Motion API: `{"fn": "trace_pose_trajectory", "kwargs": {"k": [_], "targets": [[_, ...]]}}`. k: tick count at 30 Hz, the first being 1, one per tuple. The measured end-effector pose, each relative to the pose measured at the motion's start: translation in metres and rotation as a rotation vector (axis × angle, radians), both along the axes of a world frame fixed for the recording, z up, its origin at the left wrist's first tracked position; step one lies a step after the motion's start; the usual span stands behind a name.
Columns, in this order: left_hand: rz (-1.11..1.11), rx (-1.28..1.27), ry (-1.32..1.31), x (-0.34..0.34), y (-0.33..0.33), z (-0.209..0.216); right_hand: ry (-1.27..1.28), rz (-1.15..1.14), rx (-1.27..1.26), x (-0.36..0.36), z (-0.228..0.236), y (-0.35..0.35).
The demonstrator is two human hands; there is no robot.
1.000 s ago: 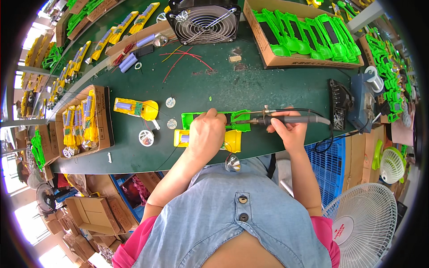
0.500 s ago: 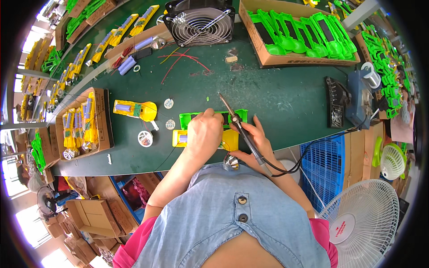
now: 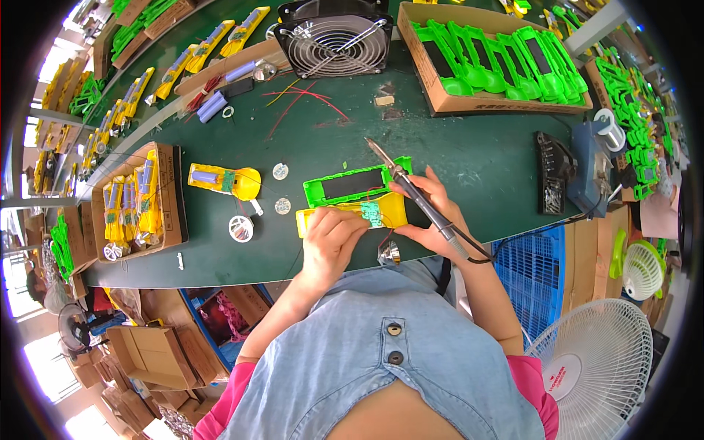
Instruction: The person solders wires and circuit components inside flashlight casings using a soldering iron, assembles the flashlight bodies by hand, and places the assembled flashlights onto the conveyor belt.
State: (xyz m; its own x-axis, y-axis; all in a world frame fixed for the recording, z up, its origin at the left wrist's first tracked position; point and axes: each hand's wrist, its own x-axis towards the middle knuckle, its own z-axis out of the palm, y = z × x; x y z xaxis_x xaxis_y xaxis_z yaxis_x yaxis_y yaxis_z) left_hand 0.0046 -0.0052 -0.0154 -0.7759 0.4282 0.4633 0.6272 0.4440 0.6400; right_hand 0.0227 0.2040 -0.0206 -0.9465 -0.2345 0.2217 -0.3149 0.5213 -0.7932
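Observation:
In front of me lies a yellow plastic lamp housing with a small green circuit board and thin wires in it. Bent over its left part is my left hand, fingertips pinched together near the board; what they hold is hidden. My right hand grips a soldering iron, its tip pointing up and left over the table, clear of the board. The thumb and fingers of that hand also touch the housing's right end. Right behind lies a green shell with a dark panel. A silver reflector hangs at the table's front edge.
Left are another yellow housing, a round reflector and a carton of yellow assemblies. A black fan and a carton of green shells stand behind. On the right are a soldering station and solder spool.
My left hand has dropped from over the green shell to the yellow housing, uncovering the dark panel and circuit board. Housing and shell now sit slightly tilted and farther right. The iron remains in my right hand.

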Motion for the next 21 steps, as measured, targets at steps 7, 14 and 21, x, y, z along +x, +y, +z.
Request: {"fn": "trace_pose_trajectory", "kwargs": {"k": [7, 14, 21], "targets": [[0.068, -0.035, 0.004, 0.002, 0.006, -0.003, 0.190, -0.269, -0.222, 0.035, 0.004, -0.005], [0.150, -0.039, -0.168, 0.003, 0.001, 0.000, 0.288, -0.348, -0.384, 0.068, -0.009, -0.010], [0.207, -0.021, -0.194, 0.004, 0.005, 0.001, 0.077, -0.566, -0.775, 0.071, -0.018, -0.029]]}}
